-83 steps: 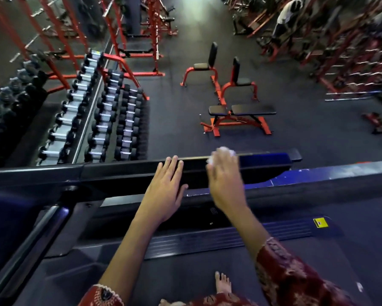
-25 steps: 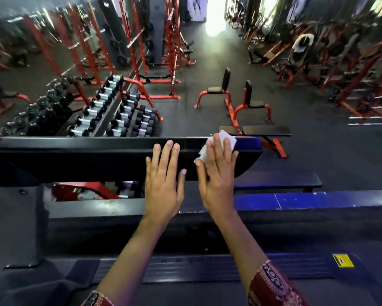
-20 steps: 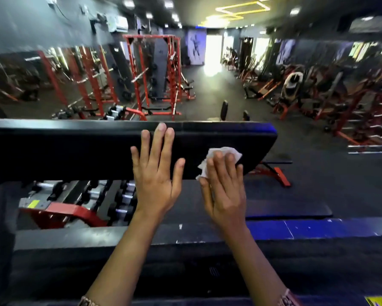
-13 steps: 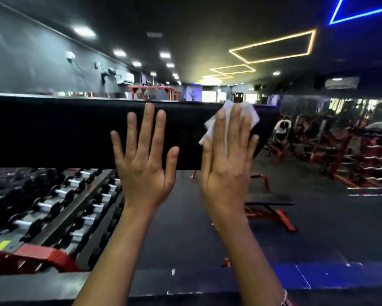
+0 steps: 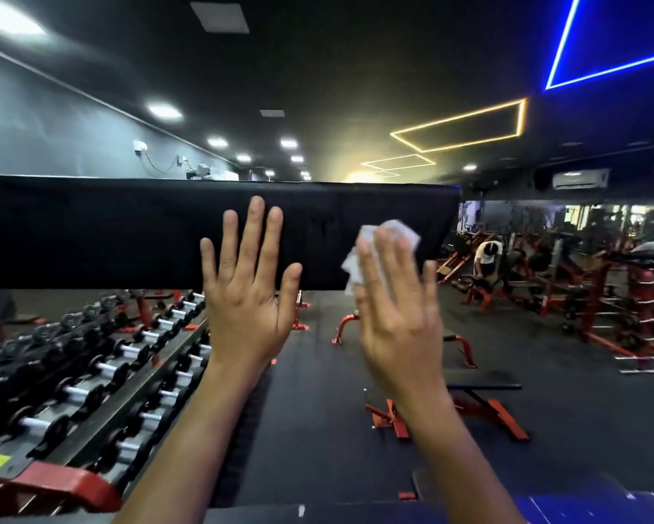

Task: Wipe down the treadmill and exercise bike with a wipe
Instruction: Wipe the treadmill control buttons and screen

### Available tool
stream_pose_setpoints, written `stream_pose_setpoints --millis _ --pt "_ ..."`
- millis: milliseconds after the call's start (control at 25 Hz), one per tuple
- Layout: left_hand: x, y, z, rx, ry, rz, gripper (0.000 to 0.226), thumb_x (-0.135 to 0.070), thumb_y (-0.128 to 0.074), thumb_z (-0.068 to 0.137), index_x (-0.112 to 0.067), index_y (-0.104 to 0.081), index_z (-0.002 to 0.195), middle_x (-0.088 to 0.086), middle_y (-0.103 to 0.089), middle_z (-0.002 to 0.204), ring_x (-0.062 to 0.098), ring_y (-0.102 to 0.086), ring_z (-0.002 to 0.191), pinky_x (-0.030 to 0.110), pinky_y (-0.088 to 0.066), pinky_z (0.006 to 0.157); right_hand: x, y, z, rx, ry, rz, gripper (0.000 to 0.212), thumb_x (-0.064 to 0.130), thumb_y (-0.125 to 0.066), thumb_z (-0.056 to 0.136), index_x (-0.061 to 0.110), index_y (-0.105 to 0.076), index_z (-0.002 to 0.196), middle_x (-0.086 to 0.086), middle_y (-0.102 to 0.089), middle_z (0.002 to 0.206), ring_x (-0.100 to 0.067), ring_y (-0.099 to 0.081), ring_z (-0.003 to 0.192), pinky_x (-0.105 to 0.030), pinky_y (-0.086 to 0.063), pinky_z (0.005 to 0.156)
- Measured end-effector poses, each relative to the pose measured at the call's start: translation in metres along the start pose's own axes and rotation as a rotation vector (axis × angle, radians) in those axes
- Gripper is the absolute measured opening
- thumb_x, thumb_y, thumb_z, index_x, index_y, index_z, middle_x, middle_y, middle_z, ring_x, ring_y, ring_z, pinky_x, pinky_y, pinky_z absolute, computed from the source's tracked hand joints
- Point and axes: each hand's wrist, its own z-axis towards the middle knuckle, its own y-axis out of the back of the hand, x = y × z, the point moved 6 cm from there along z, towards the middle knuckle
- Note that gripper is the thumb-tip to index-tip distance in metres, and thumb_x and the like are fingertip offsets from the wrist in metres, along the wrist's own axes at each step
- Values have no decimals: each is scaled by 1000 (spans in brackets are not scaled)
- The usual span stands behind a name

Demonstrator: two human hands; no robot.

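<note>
The left hand (image 5: 248, 293) lies flat, released, against the treadmill's black panel (image 5: 91, 228). To its right, the right hand (image 5: 397, 315) presses the wipe (image 5: 403, 231) there with straight fingers. Treadmill wiping seems underway; the bike, unseen, probably remains.

I see the wipe (image 5: 403, 234), white, thin and crumpled, flattened under the straight fingers of the right grip (image 5: 397, 315). Its edges stick out above the fingertips and past the grip's left edge, and it is blurred. It sits against the right part of the treadmill's console panel (image 5: 129, 228), a wide matte black band running level across my view.
</note>
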Motion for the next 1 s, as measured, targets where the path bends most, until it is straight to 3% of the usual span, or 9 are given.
stream_pose_setpoints --millis 160,280,400,560,600,720,800,880,1000 --pt "3 9 1 26 -39 -31 56 -41 -31 100 -14 -26 148 7 -25 155 23 -13 145 42 -5 117 -7 4 38 -81 -294 76 51 16 -33 102 6 -19 150 -11 -12 158 -17 1 145 -39 0 120" --pt "11 15 3 37 -64 -24 57 -43 -34 98 -17 -28 148 9 -25 155 25 -16 144 41 -6 117 44 -13 42 27 -47 118 53 16 -39 100 10 -24 150 -8 -18 158 -17 -5 146 -40 -3 120" --pt "26 18 5 64 -21 -56 59 -44 -36 97 -16 -27 149 10 -21 156 24 -11 146 40 -2 118 36 -12 6 91 121 9 53 17 -45 99 14 -29 149 -3 -24 157 -14 -13 146 -41 -8 119" --pt "41 23 3 67 21 -71 60 -42 -37 96 -15 -26 149 11 -19 157 25 -9 146 39 2 118 2 0 34 -36 -254 90 51 18 -31 103 12 -17 151 -5 -11 158 -12 2 145 -38 3 120" --pt "41 22 2 72 19 -69 60 -42 -37 97 -15 -25 149 10 -18 157 25 -8 146 40 2 118 14 -4 47 -30 -257 125 51 16 -32 102 12 -16 151 -5 -10 159 -13 3 145 -38 3 120" --pt "41 21 -2 83 25 -72 61 -42 -35 97 -14 -23 150 10 -16 158 25 -7 146 42 2 118 59 -19 41 54 38 124 52 16 -39 100 13 -25 150 -2 -15 157 -15 -5 146 -38 -2 120" --pt "43 21 -3 90 12 -80 61 -42 -36 97 -13 -23 150 10 -16 157 24 -7 146 41 2 118 52 -19 12 110 141 39 53 17 -44 99 15 -28 149 0 -18 157 -13 -10 146 -40 -6 119" --pt "45 22 -4 96 -4 -82 61 -42 -36 97 -14 -23 149 10 -16 157 23 -7 146 40 2 118 28 -11 0 89 65 -22 52 19 -41 101 16 -26 150 -2 -18 158 -13 -8 146 -41 -4 120" --pt "46 24 -4 99 -16 -85 61 -41 -36 97 -13 -24 149 10 -16 157 23 -7 146 39 2 118 16 -7 31 -18 -237 91 50 21 -29 103 14 -18 151 -5 -12 159 -14 0 146 -37 4 120"
